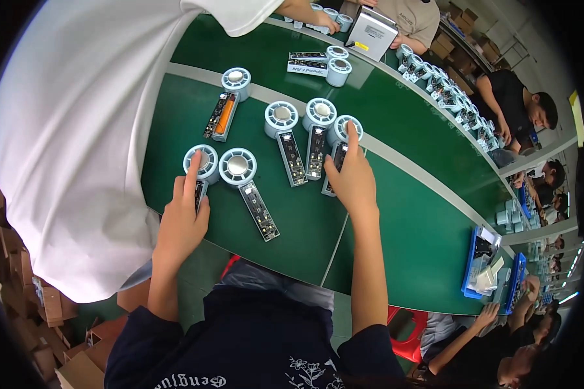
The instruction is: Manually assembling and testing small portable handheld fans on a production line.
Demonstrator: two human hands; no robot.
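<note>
My left hand [183, 220] is closed round the handle of a pale blue handheld fan [202, 162], with a finger stretched onto its round head. Beside it lies a second handheld fan [238, 166], its long circuit board exposed in the handle. On the right, my right hand [355, 181] grips another handheld fan [339, 135], index finger on the head's silver centre. Two more fans, one at the middle [316, 152] and one left of it [291, 157], lie alongside. Farther back is a fan with an orange battery [224, 117] showing in its open handle.
Two fans [336, 71] lie on the far green conveyor belt [409, 123], past a grey rail [396, 167]. A person in white [91, 149] stands close on my left. Blue trays [472, 262] with parts sit at the table's right end. Several co-workers line the far side.
</note>
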